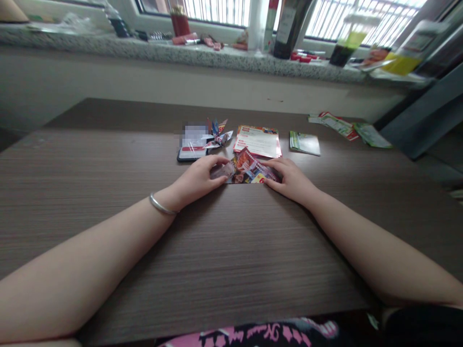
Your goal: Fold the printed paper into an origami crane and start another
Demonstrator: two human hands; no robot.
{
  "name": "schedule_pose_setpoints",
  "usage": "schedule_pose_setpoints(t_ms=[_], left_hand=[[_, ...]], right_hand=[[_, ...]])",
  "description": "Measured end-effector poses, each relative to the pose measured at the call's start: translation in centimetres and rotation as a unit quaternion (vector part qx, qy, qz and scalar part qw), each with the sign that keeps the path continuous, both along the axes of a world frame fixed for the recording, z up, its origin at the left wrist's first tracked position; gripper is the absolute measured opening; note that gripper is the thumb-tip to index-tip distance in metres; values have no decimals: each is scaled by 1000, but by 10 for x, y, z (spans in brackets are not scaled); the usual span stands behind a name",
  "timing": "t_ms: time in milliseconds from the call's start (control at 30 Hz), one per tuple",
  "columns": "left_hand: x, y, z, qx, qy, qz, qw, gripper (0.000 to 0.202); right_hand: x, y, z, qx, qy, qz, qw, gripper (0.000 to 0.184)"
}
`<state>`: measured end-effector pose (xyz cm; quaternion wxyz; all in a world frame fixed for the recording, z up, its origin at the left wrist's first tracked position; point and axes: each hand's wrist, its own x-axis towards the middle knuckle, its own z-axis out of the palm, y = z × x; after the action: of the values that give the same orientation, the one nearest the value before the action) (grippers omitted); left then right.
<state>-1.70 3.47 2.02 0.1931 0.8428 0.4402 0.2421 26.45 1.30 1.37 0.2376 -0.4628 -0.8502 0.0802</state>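
A colourful printed paper (249, 168), folded to a triangular peak, is between my two hands on the brown table. My left hand (204, 176), with a silver bangle at its wrist, grips the paper's left corner between thumb and fingers. On the opposite corner, the thumb and fingers of my right hand (289, 178) close in the same way. Just beyond the paper lies a stack of printed sheets (257, 140). Behind my left hand, a folded paper figure (218, 136) with pointed tips rests against a dark-edged phone-like device (193, 144), whose screen is partly pixelated.
A small stack of green and white cards (304, 143) lies right of the sheets. Paper strips (340, 126) lie at the table's far right. On the granite windowsill (217, 55) stand a red container (180, 24), a dark bottle (289, 29) and other clutter.
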Motion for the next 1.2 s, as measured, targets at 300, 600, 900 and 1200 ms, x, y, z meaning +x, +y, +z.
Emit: schedule_pose_setpoints(t_ms=[300, 600, 900, 1200], left_hand=[[2, -4, 3, -11, -44, -7, 999, 25], [8, -14, 9, 86, -8, -125, 988, 18], [9, -18, 12, 123, 88, -123, 981, 24], [3, -14, 13, 104, 136, -270, 947, 52]], right_hand=[[0, -1, -1, -6, 31, 10, 999, 47], [0, -3, 2, 48, -66, -89, 993, 24], [-15, -20, 13, 67, -165, -65, 982, 32], [-9, -9, 4, 28, -60, 36, 997, 21]])
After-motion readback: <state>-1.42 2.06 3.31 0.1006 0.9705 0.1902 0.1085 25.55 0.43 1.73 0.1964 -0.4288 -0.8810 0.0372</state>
